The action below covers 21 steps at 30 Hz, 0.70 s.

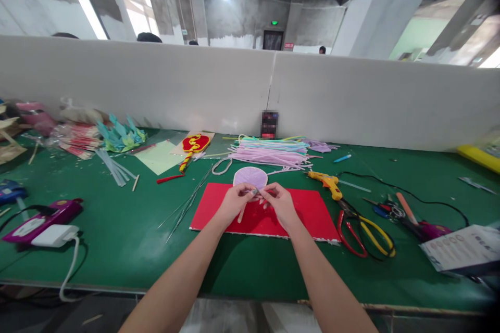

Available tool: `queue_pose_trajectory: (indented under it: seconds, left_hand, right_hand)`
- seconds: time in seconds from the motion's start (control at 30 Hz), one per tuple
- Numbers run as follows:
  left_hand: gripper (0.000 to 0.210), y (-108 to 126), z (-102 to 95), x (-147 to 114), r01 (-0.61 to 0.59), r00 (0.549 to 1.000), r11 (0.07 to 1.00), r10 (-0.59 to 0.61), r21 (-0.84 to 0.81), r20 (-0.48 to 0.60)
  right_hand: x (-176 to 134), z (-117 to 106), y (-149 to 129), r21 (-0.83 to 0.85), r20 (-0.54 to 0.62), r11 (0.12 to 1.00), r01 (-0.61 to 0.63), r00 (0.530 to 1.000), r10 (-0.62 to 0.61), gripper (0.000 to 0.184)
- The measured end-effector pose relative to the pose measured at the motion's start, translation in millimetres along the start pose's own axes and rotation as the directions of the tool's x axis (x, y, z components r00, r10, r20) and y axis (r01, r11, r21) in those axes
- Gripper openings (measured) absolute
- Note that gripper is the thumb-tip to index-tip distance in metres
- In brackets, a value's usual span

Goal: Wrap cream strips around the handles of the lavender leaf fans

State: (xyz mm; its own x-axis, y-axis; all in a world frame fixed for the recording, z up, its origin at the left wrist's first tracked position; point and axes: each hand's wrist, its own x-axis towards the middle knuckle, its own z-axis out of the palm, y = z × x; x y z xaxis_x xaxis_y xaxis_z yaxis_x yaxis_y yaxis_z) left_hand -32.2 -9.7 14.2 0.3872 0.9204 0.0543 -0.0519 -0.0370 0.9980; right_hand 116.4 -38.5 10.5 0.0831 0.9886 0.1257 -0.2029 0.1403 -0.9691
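Observation:
Both hands meet over a red board (308, 213) on the green table. A round lilac fan-shaped piece (250, 176) with a pale rim stands just beyond my fingertips. My left hand (237, 202) is closed, thumb and fingers pinching the lower edge of this piece. Opposite it, my right hand (279, 202) also pinches, close to the left fingertips; what lies between its fingers is too small to make out. A flat wooden stick (241, 214) shows below my left hand. The fingers hide the lower part of the lilac piece.
Behind lie lilac and mint pipe cleaners (269, 152) and a red-and-yellow fan (193, 145). A yellow glue gun (327, 182) and red-and-yellow-handled pliers (363, 231) are right, thin wires (186, 207) left. A purple power strip (58, 218) sits far left; a white partition (156, 83) closes the back.

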Motion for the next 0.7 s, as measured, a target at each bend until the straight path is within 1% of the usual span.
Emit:
queue_pose_trajectory:
  seconds: [0.1,0.27,0.33,0.4,0.53,0.7]
  left_hand:
    - [0.020,2,0.7,1,-0.003,1.000,0.999,0.004,0.051,-0.007]
    - [0.019,11,-1.8,-3,-0.046,0.998,0.967,0.053,0.252,-0.021]
    - [0.019,15,-2.7,-7,-0.063,0.998,0.942,0.063,0.331,0.012]
    - [0.020,19,-2.8,-11,-0.069,0.996,0.922,0.045,0.380,0.071]
    - [0.024,24,-1.7,-14,-0.065,0.983,0.919,-0.009,0.389,0.183]
    - [0.023,26,-0.5,-14,-0.046,0.970,0.939,-0.039,0.340,0.240]
  right_hand:
    - [0,0,-1,-0.019,-0.006,1.000,-0.005,1.000,0.005,0.023]
    - [1,0,-1,-0.075,0.006,0.997,-0.029,1.000,0.030,0.024]
    - [0,-2,-2,-0.075,0.033,0.996,-0.040,0.999,0.043,0.022]
    - [-1,-4,-5,-0.076,0.072,0.995,-0.058,0.995,0.063,0.020]
    - [-4,-8,-12,-0.060,0.156,0.989,-0.137,0.977,0.145,0.023]
    - [-6,-11,-16,0.028,0.193,0.964,-0.263,0.948,0.253,0.030]
